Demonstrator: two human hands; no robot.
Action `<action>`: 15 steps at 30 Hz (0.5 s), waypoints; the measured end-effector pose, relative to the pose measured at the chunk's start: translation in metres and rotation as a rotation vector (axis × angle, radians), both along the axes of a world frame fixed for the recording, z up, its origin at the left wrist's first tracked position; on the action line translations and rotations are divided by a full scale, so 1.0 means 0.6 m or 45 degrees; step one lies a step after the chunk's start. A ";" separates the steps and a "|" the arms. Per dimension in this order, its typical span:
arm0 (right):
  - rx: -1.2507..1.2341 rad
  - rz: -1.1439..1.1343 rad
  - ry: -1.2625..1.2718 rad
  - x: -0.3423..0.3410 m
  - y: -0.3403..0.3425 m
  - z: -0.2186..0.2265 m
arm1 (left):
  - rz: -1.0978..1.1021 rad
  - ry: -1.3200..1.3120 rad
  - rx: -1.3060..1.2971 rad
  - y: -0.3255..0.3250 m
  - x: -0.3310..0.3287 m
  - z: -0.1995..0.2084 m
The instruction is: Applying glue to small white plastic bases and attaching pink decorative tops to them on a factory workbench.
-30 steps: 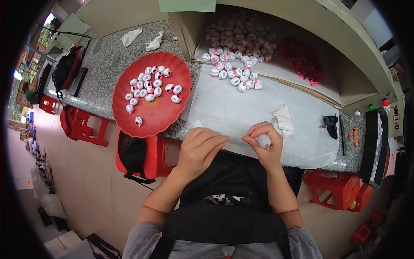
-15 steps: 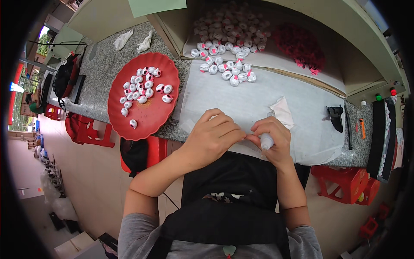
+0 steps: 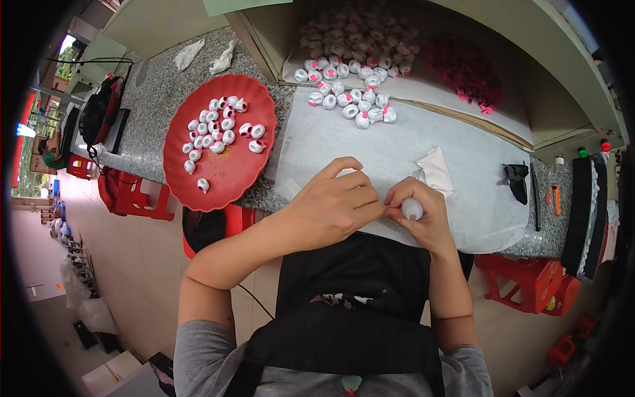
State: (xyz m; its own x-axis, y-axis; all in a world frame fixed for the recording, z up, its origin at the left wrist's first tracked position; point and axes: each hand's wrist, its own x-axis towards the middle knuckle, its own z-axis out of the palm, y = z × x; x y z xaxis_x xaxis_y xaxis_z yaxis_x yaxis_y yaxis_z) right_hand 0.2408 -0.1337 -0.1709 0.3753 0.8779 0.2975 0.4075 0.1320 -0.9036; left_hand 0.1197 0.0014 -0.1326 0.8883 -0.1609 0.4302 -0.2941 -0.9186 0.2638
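In my right hand (image 3: 430,215) a whitish translucent squeeze bottle (image 3: 412,210) is gripped, its rounded end facing me. My left hand (image 3: 338,204) is closed, thumb and fingers pinched together against the right fingertips; whatever is between them is hidden or too small to name. Both hands are over the near edge of a white paper sheet (image 3: 317,149). Beyond them lie several small white balls with pink bits (image 3: 362,120). To the left, a scalloped red plate (image 3: 228,182) bears several white balls with pink and black marks.
A crumpled white tissue (image 3: 434,173) lies right of my hands. Farther right are a black scrap (image 3: 514,178) and an orange cutter (image 3: 557,200). The shelf holds many white balls (image 3: 357,40) and a dark pink pile (image 3: 463,69). Red stools (image 3: 519,281) stand below the counter.
My left hand has shifted slightly right, and its wrist and elbow have turned a little. The bottle's near end has tipped up slightly. Both hands stay together.
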 end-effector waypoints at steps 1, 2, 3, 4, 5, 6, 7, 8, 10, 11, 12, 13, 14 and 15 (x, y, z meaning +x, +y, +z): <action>-0.006 0.005 0.022 0.000 -0.001 0.000 | -0.005 0.000 0.008 -0.001 0.000 0.001; -0.006 0.005 0.019 0.001 -0.002 0.000 | -0.004 -0.002 0.009 -0.001 0.001 0.002; -0.025 0.023 0.084 0.001 -0.004 0.001 | -0.017 0.015 -0.046 -0.001 0.001 0.002; -0.043 0.045 0.150 0.000 -0.004 0.000 | -0.027 0.034 -0.098 0.000 0.001 0.001; -0.041 0.048 0.148 0.000 -0.003 0.001 | -0.023 0.032 -0.096 0.000 0.000 0.000; -0.010 0.064 0.220 -0.001 -0.003 0.001 | -0.020 0.062 -0.202 0.000 -0.001 -0.003; 0.020 0.076 0.291 0.000 -0.003 0.002 | -0.021 0.091 -0.308 0.001 -0.001 -0.005; 0.020 0.076 0.289 0.001 -0.003 0.002 | -0.022 0.089 -0.308 0.001 0.000 -0.008; 0.021 0.088 0.383 0.001 -0.004 0.002 | -0.033 0.081 -0.370 0.003 -0.001 -0.011; 0.021 0.092 0.381 0.000 -0.003 0.004 | -0.030 0.078 -0.369 0.005 -0.003 -0.009; 0.012 0.103 0.379 -0.002 -0.002 0.006 | -0.045 0.086 -0.354 0.006 -0.004 -0.006; 0.004 0.111 0.379 -0.001 -0.001 0.008 | -0.064 0.096 -0.338 0.007 -0.003 -0.004; 0.005 0.111 0.378 0.000 -0.001 0.007 | -0.064 0.096 -0.338 0.008 -0.001 -0.002; -0.015 0.106 0.358 0.001 -0.002 0.007 | -0.067 0.106 -0.309 0.009 -0.001 -0.001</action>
State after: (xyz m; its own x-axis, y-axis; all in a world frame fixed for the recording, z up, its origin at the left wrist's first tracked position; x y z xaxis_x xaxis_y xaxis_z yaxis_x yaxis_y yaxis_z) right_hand 0.2412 -0.1348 -0.1668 0.3679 0.9121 0.1812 0.1288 0.1430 -0.9813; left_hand 0.1193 0.0065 -0.1330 0.9153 -0.1086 0.3878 -0.3077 -0.8097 0.4996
